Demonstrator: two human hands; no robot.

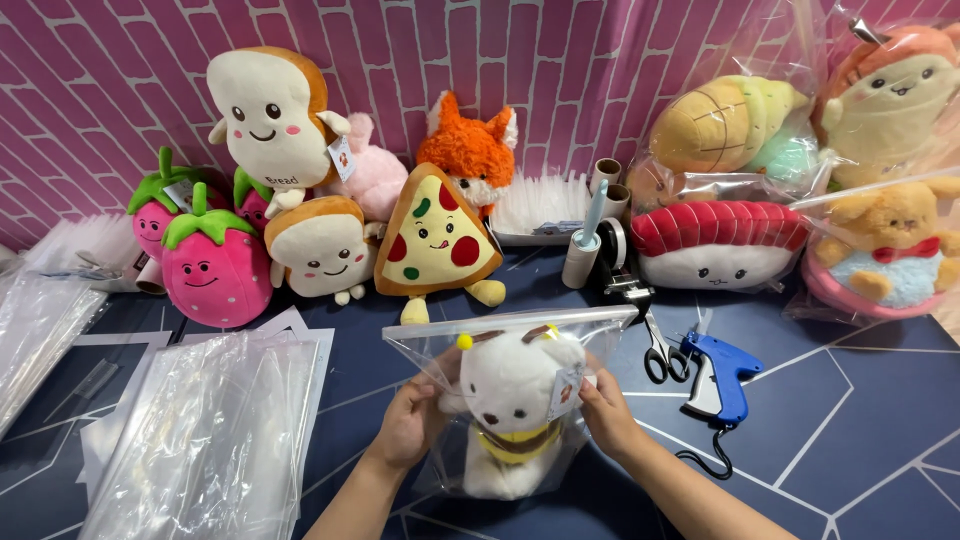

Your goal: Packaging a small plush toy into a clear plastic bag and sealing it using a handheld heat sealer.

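Clear plastic bag (pixel 500 345), lower centre of frame, stood upright on the dark blue table (pixel 850 430). Mouth of bag at top, wide and open, upper edge running toward centre right. Inside: white plush bear (pixel 505 400), facing camera, small dark eyes and nose, yellow band round the neck, a yellow bobble on a stalk above its head at upper left, and a paper hang tag (pixel 566 390) at its right ear side. Bear sits upright, lower body reaching bag bottom.

Left hand (pixel 410 425), lower centre-left: fingers curled and closed on the bag's side, pressing plastic against the bear's flank; thumb forward. Forearm rises from the bottom edge, angled up and inward.

Right hand (pixel 607 412), lower centre-right: fingers pinched together on the bag's other side, at the tag. Forearm comes in from bottom right, angled up and inward. Both hands level with each other, bag and bear between them.

Around, large to small: stack of clear flat bags (pixel 210 440) lower left; sushi plush (pixel 718 245) in a bag, centre right; pizza-slice plush (pixel 432 240) above the held bag; strawberry plush (pixel 212 265) left; blue tagging gun (pixel 722 375) just right of the hands; scissors (pixel 658 355) between gun and bag.
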